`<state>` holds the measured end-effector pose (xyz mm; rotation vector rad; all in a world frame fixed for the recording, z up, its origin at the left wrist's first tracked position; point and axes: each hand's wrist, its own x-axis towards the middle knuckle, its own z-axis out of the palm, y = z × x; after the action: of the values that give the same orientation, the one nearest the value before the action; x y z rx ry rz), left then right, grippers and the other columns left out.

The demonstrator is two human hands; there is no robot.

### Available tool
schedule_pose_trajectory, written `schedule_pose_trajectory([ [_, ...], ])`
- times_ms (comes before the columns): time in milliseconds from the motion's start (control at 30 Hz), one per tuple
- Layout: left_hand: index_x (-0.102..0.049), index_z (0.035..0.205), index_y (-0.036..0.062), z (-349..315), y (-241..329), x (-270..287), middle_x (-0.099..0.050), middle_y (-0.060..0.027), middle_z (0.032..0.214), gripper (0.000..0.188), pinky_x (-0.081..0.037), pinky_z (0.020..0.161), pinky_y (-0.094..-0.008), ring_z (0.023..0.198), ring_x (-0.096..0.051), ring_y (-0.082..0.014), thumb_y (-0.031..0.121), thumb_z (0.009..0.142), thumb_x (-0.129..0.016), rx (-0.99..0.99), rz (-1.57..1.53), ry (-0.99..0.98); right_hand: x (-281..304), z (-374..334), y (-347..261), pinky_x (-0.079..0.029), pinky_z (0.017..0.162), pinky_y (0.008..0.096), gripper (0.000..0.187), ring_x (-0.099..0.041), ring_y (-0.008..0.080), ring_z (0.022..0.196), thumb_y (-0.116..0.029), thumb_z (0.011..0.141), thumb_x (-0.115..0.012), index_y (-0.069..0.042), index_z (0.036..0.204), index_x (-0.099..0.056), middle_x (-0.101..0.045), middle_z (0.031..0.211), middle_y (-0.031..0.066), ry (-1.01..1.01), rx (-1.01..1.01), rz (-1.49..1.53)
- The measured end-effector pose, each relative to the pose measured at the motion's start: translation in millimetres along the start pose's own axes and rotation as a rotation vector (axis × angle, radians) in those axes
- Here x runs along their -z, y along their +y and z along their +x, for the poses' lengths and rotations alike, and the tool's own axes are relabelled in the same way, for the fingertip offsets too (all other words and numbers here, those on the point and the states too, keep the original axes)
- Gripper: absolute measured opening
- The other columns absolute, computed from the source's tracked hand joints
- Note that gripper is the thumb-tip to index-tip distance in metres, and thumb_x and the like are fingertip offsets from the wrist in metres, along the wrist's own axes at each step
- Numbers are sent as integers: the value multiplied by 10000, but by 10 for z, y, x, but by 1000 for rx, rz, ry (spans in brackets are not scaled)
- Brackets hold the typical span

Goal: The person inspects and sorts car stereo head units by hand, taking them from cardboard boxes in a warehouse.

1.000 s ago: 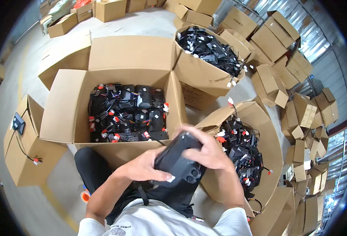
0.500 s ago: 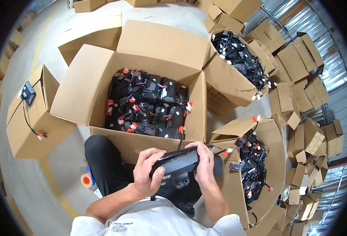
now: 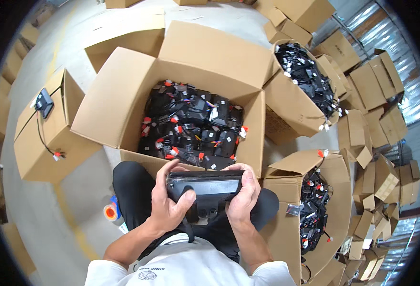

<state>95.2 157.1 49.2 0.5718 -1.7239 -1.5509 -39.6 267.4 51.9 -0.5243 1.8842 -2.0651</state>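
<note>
Both hands grip one black device, a flat, oblong unit with a glossy dark face, held level over the person's lap, just below the near wall of the big open box.

The left hand wraps the device's left end. Its fingers curl over the top edge, and the thumb lies across the front face, near the lower left corner. The hand is closed around the device, not spread.

The right hand holds the right end the same way: fingers hooked over the top right corner, thumb pressed against the front edge. It too is shut on the device. A short black lead hangs from the device's underside between the two hands.

Straight ahead stands the big cardboard box, flaps open, filled with black devices of the same kind, with red and white connectors and loose wires on top. To the upper right a second box leans over, also full of black parts. At the right, beside the person's knee, a third box holds more of them.

On the left a closed carton carries a small black unit with a wire trailing down its side. A roll of tape lies on the concrete floor near the left leg.
</note>
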Motion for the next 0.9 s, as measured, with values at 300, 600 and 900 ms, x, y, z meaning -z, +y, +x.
schedule_pose_trajectory([
  [300,-585,1097,-23,362,126,77,-635,-32,880,291,-492,735,-255,795,-573,-90,118,851,-650,218,4,67,96,38,-110,-411,985,325,770,-513,169,1085,-445,910,-690,17,1411,-331,-514,1217,106,-345,-17,-82],
  [600,-625,996,-6,801,-138,-29,-586,23,831,247,-439,674,-221,766,-510,-43,238,999,-583,372,-197,-5,147,214,-209,-468,941,346,792,-584,219,1068,-358,835,-793,18,1380,-359,-595,1153,160,-315,-46,-190],
  [900,-641,1065,-8,1595,-460,-116,-653,-130,1117,272,-482,898,-306,1063,-620,-212,229,933,-644,130,-6,-1075,28,1515,-173,-505,962,408,501,-614,226,1097,-284,964,-649,29,1319,-486,-608,1238,129,19,-72,527],
])
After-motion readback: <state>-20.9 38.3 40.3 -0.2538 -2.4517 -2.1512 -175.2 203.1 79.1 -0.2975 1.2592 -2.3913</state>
